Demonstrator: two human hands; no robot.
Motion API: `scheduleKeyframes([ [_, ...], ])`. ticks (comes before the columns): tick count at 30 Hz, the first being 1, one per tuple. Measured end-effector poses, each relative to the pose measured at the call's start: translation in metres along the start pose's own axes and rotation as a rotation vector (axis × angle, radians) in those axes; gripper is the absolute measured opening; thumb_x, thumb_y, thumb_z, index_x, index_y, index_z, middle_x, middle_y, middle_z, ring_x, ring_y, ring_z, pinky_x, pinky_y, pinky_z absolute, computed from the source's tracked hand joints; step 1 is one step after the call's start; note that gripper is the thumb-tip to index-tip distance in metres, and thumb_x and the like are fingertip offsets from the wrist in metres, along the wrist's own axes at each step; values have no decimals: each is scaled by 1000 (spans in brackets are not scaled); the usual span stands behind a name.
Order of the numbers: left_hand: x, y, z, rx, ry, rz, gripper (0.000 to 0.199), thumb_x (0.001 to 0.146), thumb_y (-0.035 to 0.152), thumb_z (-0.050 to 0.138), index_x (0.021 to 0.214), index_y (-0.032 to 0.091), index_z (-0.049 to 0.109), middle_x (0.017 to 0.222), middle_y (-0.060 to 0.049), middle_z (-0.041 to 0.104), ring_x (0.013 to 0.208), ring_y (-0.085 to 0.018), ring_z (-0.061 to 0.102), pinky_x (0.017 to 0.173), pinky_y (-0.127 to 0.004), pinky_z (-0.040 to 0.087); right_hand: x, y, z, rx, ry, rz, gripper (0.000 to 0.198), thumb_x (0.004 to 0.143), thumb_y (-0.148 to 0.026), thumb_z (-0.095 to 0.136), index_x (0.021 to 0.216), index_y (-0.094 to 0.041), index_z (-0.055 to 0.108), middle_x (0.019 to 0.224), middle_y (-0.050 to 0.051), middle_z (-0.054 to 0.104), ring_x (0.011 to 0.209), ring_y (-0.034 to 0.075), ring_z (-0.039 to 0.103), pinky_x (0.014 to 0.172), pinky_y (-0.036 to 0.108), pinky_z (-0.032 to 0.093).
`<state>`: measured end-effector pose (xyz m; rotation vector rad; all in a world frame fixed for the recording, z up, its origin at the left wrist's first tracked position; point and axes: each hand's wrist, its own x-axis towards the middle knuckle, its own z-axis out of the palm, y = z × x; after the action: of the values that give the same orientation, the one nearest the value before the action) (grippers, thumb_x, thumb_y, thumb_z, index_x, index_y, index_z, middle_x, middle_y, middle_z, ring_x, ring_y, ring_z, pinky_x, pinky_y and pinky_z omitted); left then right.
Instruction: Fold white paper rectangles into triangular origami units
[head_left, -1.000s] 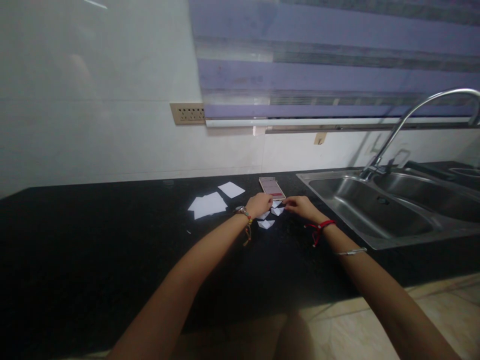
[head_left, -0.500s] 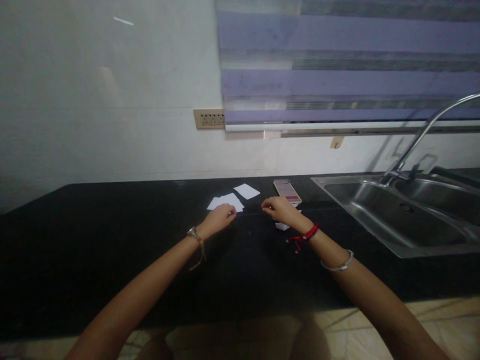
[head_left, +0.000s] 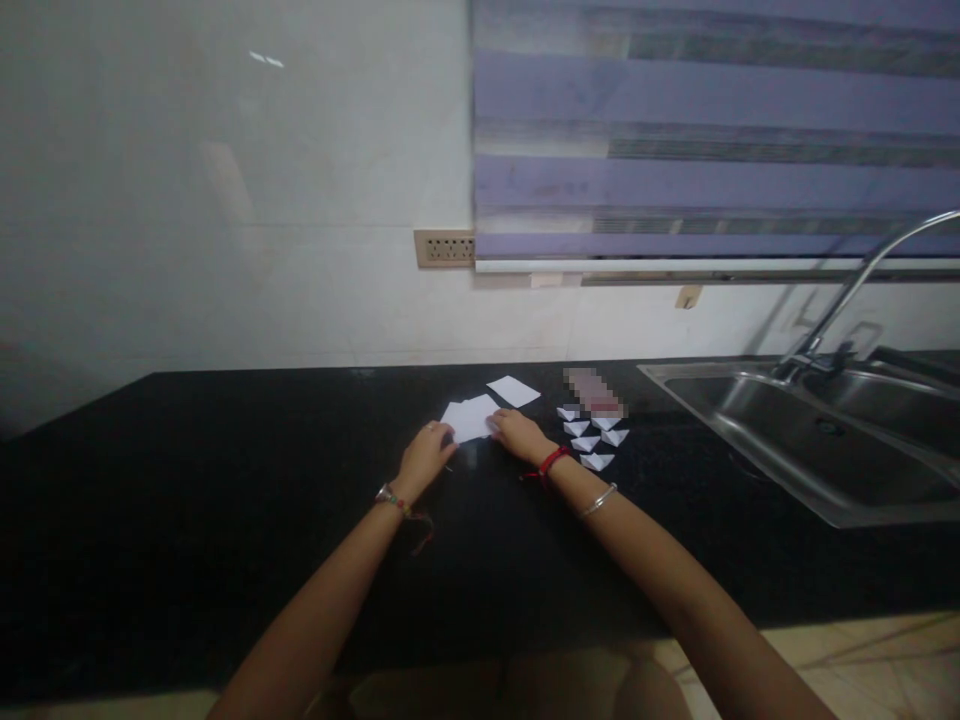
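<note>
White paper sheets lie overlapped on the dark counter between my two hands. My left hand has its fingers closed at their left edge. At the right edge, the fingers of my right hand pinch the paper; the fingertips are small and partly blurred. Just behind them rests a separate white sheet, which neither hand touches. Several small folded paper pieces sit in a loose group to the right of my right hand.
A pixelated phone-like object lies behind the folded pieces. Farther right, a steel double sink with a curved faucet is set into the black counter. Along the back runs a wall with a socket panel and a striped blind.
My right hand has moved left from beside the folded pieces to the paper sheets, uncovering those pieces. My left hand has shifted to the sheets' left edge. The camera view has turned slightly.
</note>
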<state>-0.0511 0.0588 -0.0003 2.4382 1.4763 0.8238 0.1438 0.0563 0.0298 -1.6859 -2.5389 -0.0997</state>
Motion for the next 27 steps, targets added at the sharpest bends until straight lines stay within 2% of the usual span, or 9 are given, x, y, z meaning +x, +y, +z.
scheduleKeyframes([
  [3, 1, -5, 0, 7, -5, -5, 14, 77, 26, 48, 85, 16, 54, 90, -6, 53, 85, -16, 49, 75, -27, 40, 3, 3, 1, -31, -35, -16, 21, 84, -16, 39, 89, -13, 59, 93, 10, 59, 91, 16, 52, 76, 23, 39],
  [9, 1, -7, 2, 14, 7, 5, 14, 76, 25, 50, 86, 16, 55, 89, -5, 55, 84, -16, 51, 75, -26, 40, 7, 7, -2, -112, -65, -100, 23, 84, -12, 37, 92, -14, 59, 93, 10, 60, 91, 16, 53, 73, 22, 40],
  [15, -2, -2, -2, 46, 15, -21, 17, 78, 25, 48, 92, 17, 54, 95, -5, 56, 89, -16, 51, 76, -25, 40, 11, 5, -2, -180, -52, -166, 21, 82, -10, 39, 90, -9, 58, 90, 15, 60, 91, 21, 53, 72, 27, 41],
  [21, -2, 0, -4, 42, 11, -40, 19, 79, 26, 46, 94, 16, 54, 96, -7, 55, 90, -17, 51, 77, -26, 39, 13, 3, -5, -185, -28, -142, 18, 81, -11, 42, 86, -9, 60, 86, 15, 61, 87, 20, 55, 73, 27, 40],
  [27, -2, 0, -5, 26, 12, -60, 21, 79, 27, 46, 96, 17, 54, 97, -7, 55, 91, -17, 50, 78, -27, 39, 14, 6, -6, -123, 38, -39, 18, 81, -13, 42, 85, -11, 59, 85, 14, 61, 85, 21, 55, 71, 28, 40],
])
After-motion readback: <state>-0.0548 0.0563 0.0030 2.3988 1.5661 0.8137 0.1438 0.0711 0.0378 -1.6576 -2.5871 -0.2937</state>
